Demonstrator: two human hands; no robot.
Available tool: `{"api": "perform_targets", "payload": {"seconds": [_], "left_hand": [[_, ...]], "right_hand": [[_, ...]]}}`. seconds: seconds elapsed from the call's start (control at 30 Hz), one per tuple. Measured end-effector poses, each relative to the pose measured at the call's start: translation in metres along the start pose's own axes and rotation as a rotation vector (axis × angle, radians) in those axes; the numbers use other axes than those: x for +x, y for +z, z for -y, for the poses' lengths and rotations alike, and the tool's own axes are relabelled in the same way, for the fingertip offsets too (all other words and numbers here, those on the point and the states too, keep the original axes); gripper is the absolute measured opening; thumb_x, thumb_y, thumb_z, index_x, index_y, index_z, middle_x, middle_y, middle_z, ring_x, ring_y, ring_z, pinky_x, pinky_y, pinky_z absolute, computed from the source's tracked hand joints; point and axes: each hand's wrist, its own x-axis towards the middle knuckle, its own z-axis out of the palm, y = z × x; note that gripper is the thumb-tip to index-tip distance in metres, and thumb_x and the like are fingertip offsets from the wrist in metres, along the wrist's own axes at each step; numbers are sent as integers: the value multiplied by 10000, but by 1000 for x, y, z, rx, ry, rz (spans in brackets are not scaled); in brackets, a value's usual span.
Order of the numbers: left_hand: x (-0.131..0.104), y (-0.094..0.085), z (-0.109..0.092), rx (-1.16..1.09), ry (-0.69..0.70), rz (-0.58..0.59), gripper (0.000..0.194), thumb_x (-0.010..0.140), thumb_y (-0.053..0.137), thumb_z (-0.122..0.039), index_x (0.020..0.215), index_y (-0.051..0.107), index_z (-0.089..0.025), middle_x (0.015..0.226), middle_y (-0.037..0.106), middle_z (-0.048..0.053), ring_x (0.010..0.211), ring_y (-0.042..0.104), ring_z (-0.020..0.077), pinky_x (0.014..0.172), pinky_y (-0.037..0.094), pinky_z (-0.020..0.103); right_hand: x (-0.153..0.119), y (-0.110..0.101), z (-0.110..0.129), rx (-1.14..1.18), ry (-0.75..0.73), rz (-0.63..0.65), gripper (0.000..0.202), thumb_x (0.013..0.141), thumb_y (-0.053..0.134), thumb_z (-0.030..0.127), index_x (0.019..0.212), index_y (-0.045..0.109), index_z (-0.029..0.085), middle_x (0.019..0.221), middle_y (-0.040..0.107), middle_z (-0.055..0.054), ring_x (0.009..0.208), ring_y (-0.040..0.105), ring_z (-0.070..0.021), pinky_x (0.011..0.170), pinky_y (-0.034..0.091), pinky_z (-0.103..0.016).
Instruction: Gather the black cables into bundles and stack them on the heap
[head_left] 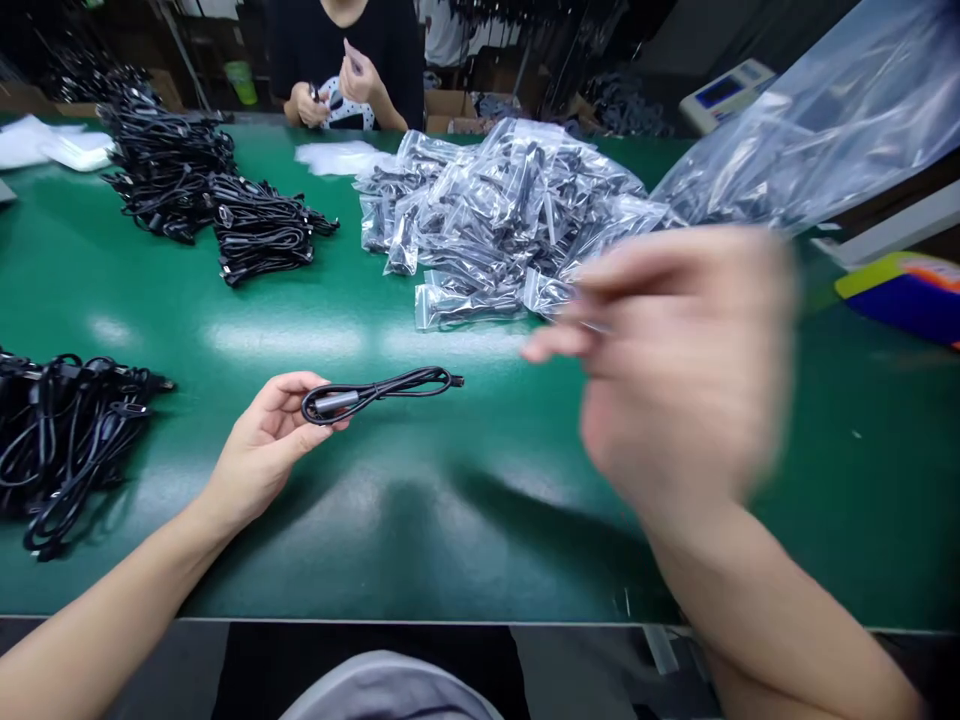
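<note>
A coiled black cable with a grey connector is pinched at its left end by my left hand, a little above the green table. My right hand is raised at the right, smeared by motion, in front of the pile of bagged cables. I cannot make out whether its fingers hold anything. Nearest to my left hand lies a heap of loose black cables at the left edge. Beyond it, more bundled black cables are stacked on the table.
The green table has its front edge close to my body. A large clear plastic bag and a blue-yellow packet are at the right. White bags lie at the back, where another person works with both hands.
</note>
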Motion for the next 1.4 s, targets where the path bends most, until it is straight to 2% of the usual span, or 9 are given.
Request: {"api": "perform_targets", "payload": {"seconds": [0.07,0.17,0.23,0.5,0.8,0.97,1.17,1.3,1.4], "left_hand": [[0,-2,-2,-1,20,-21,302,783,797,-199,1050,658,-233,915,728,-12,819,722,117,818,584,229],[-1,-6,-3,-4,46,-41,296,794,788,-202,1063,670,-240,930,729,-11,819,723,115,817,587,224],[-2,-10,-4,3,73,-51,303,789,793,-202,1067,683,-255,950,727,-15,830,716,108,814,586,209],[-4,-14,-4,21,152,-127,358,769,810,-180,1104,721,-270,1058,712,3,917,673,99,824,566,142],[8,-6,-9,-43,266,-106,295,721,822,-104,974,728,-225,919,743,4,851,709,122,833,591,216],[11,-9,-7,1,160,-109,265,685,766,-62,895,712,-214,935,727,2,861,714,134,839,577,233],[14,-21,-7,356,-77,-42,244,720,610,-130,915,734,-208,993,751,45,1013,687,230,998,524,398],[7,-11,-10,518,24,3,277,868,578,-304,1090,700,-192,1104,740,81,1033,682,241,977,523,398],[-4,8,-10,619,107,201,397,830,688,-361,1193,650,-206,1155,728,77,1026,678,237,927,523,343]], "right_hand": [[7,13,2,79,-76,350,89,897,672,249,928,734,192,677,583,49,573,523,-94,650,570,-296],[16,31,-11,217,-71,967,218,954,595,305,807,679,166,705,616,21,584,549,-84,541,458,-210],[17,39,-23,314,5,1108,228,958,579,341,844,655,159,714,607,21,573,515,-72,535,413,-195],[13,43,-37,557,262,1241,215,863,716,365,886,635,166,753,606,33,595,539,-57,588,436,-180],[5,46,-44,471,271,1401,164,866,715,296,917,669,147,769,660,8,642,584,-78,628,483,-200],[2,48,-44,488,278,1374,179,843,731,298,905,669,141,753,649,6,621,569,-76,608,480,-199],[-3,51,-40,576,271,1203,171,888,672,311,897,633,145,648,568,43,468,418,-35,453,343,-159],[-13,54,-31,602,304,1068,179,920,619,332,868,604,161,530,487,82,375,272,-18,372,221,-138],[-28,52,-21,603,281,1075,285,920,628,448,870,604,168,579,576,48,387,419,-40,372,335,-147]]}}
